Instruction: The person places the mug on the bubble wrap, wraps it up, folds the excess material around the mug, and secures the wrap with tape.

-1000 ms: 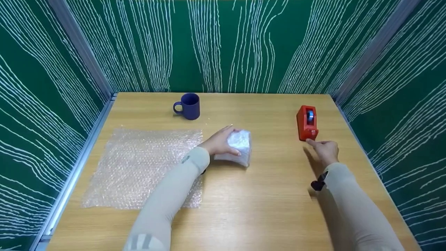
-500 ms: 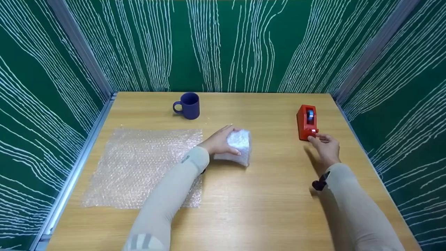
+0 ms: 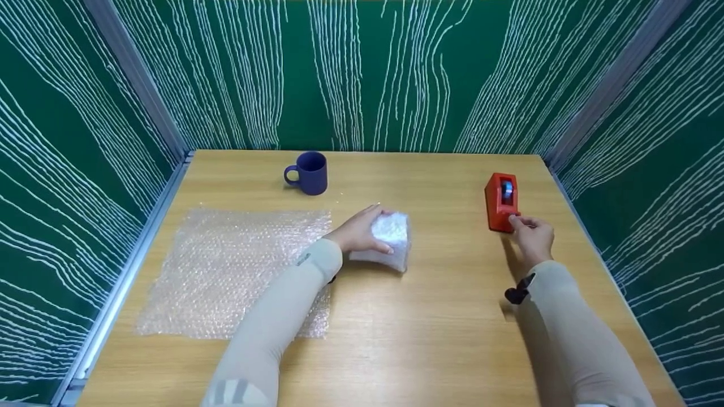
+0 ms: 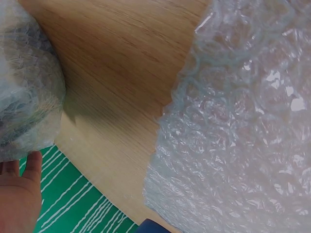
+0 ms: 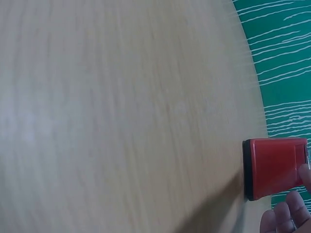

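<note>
My left hand grips a bundle wrapped in bubble wrap at mid-table, thumb on the near side and fingers over the far side. Something dark shows through its layers in the left wrist view, where the bundle fills the left edge. My right hand is at the front end of a red tape dispenser, thumb and forefinger pinching at its cutter, where the tape end sits; the tape between them is hidden. In the right wrist view the dispenser stands upright beside the fingertips.
A flat sheet of bubble wrap covers the left of the wooden table, partly under the left forearm. Behind it stands a dark blue mug, handle to the left. Green walls with white lines enclose the back and sides.
My right thumb and forefinger have moved up onto the dispenser's front and closed together there. The left hand and the wrapped bundle stay in place.
</note>
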Demonstrator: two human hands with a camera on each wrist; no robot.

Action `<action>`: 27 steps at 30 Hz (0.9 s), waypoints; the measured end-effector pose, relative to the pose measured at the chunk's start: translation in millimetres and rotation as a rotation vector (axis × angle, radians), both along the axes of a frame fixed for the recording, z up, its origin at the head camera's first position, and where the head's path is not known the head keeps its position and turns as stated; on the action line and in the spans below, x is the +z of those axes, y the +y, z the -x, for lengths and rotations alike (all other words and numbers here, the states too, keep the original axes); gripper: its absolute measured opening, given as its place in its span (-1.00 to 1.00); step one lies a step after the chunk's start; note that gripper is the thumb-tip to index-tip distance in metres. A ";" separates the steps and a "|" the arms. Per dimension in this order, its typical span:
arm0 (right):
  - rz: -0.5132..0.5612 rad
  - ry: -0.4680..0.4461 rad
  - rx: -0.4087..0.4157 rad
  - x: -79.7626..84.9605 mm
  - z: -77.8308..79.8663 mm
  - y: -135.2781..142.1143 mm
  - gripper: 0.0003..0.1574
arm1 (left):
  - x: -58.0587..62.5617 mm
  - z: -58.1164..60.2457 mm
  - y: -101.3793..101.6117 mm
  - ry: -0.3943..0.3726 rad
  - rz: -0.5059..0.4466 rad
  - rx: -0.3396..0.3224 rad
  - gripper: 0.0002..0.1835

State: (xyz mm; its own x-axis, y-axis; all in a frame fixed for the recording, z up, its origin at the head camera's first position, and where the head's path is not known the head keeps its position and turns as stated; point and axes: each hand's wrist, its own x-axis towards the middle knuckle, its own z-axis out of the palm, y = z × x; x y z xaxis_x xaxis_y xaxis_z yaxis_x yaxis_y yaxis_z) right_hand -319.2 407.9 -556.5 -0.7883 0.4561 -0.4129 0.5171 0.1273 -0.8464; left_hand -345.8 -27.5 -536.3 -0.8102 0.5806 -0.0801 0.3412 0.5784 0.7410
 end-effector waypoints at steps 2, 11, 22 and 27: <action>0.003 -0.011 -0.013 0.7 1.1 -0.1 -0.40 | -0.6 0.4 0.1 -0.005 0.003 0.002 0.05; -0.021 0.017 -0.036 -4.6 3.1 -0.6 -0.60 | 2.5 -1.7 -0.9 -0.007 -0.010 -0.002 0.04; -0.010 0.011 -0.056 -9.5 8.6 2.4 -0.71 | 2.1 -0.9 -1.6 -0.021 -0.039 -0.003 0.05; 0.007 -0.012 -0.059 -7.2 11.5 4.3 -0.76 | 2.4 -0.7 -1.5 -0.025 -0.036 0.000 0.06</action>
